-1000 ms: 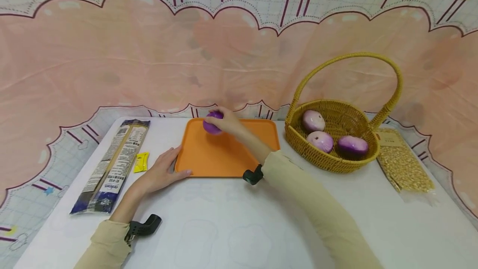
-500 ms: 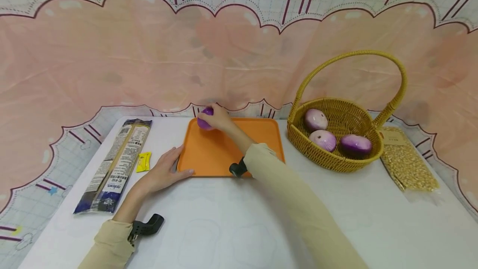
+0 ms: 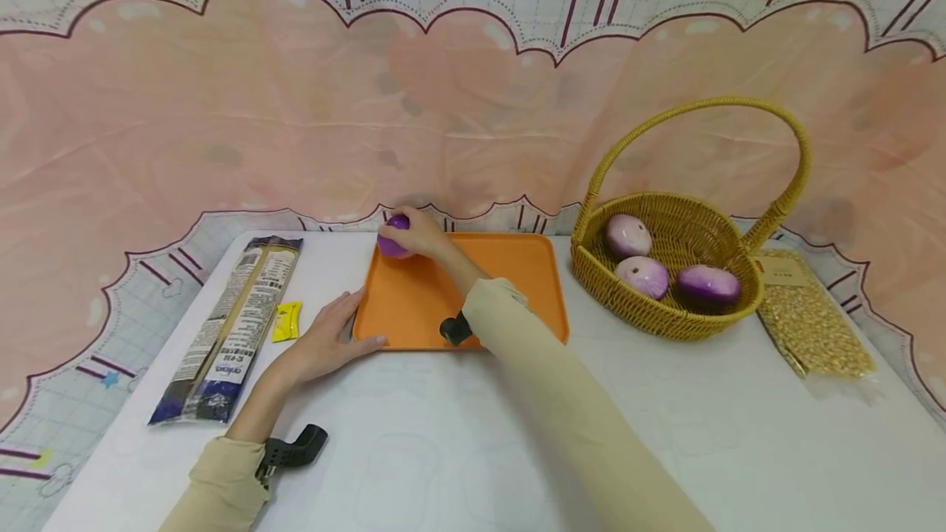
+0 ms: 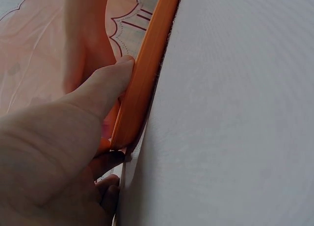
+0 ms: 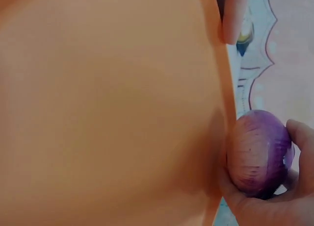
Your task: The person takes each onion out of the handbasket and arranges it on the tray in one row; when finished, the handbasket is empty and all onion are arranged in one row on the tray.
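My right hand (image 3: 420,232) grips a purple onion (image 3: 394,238) over the far left corner of the orange tray (image 3: 510,269). Up close in the right wrist view, the glossy onion (image 5: 259,152) sits between thumb and fingers, beside the tray's rim. At the near left corner of the tray, my left hand (image 3: 328,339) rests with thumb and fingers spread around the corner. The left wrist view shows that thumb (image 4: 110,84) lying along the rim, while the other fingers touch the side below the corner.
To the right stands a wicker basket (image 3: 628,310) with a tall handle and 3 purple-white onions (image 3: 708,287) inside. A bag of yellow kernels (image 3: 813,323) lies beyond it. On the left are a long noodle pack (image 3: 236,327) and a small yellow packet (image 3: 287,321).
My right hand has moved left with the onion, toward the tray's far left corner. The left hand stays at the near left corner.
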Demonstrator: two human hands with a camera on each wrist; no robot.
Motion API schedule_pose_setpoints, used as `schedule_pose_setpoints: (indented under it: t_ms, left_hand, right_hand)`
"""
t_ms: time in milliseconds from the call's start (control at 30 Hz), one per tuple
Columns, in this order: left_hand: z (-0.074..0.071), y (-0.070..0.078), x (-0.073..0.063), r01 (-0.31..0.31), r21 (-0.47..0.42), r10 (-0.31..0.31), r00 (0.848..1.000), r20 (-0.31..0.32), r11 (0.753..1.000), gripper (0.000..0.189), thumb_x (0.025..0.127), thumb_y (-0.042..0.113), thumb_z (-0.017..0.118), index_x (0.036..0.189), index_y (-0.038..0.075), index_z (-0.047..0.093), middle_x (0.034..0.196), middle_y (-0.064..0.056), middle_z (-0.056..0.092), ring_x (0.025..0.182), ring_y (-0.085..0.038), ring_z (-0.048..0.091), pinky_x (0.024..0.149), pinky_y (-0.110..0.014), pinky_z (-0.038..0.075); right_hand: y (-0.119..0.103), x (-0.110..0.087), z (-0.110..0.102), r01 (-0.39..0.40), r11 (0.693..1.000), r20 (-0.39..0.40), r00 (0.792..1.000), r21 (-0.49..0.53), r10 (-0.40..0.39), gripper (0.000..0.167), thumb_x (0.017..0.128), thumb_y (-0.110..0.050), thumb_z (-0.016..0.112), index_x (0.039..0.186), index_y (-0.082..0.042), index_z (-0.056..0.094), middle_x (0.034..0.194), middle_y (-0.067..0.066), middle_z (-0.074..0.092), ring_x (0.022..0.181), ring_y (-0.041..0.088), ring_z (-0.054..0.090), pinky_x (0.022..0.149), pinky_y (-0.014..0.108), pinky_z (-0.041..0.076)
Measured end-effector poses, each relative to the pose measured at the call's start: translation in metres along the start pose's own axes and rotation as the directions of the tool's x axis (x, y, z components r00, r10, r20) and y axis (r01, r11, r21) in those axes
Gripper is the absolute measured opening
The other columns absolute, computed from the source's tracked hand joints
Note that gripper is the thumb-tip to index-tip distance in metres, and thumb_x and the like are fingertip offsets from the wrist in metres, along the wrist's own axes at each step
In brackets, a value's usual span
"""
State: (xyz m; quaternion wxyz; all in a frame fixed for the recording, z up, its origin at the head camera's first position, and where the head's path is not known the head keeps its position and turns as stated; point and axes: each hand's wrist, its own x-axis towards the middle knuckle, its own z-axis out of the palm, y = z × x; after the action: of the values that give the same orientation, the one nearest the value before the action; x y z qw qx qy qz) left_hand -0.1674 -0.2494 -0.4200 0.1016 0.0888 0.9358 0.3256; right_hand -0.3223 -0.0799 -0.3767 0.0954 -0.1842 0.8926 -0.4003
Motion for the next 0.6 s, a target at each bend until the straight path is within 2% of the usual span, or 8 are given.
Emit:
schedule_pose_setpoints:
  t_ms: [233,600]
  left_hand:
    - [-0.0022,0.0017,0.0002,0.008,-0.001,-0.008,1.000,0.007,1.000,0.098,0.087,0.055,0.064,0.156,0.006,0.015,0.160,-0.024,0.018,0.148,-0.046,0.009,0.116,-0.068,0.014]
    - [-0.0008,0.0022,-0.0019,0.002,-0.004,-0.002,1.000,0.002,1.000,0.097,0.087,0.054,0.064,0.155,0.004,0.016,0.160,-0.025,0.019,0.148,-0.047,0.009,0.116,-0.068,0.014]
  right_hand:
    - [0.0000,0.0061,0.0030,0.007,1.000,0.028,1.000,-0.017,-0.007,0.057,0.095,-0.038,0.057,0.142,-0.009,0.047,0.144,0.013,0.052,0.130,0.026,0.052,0.109,0.035,0.046]
    - [-0.0037,0.0030,0.0096,-0.051,0.998,0.040,0.998,-0.044,0.053,0.058,0.099,-0.042,0.047,0.146,-0.008,0.039,0.147,0.019,0.044,0.136,0.032,0.042,0.114,0.040,0.040]
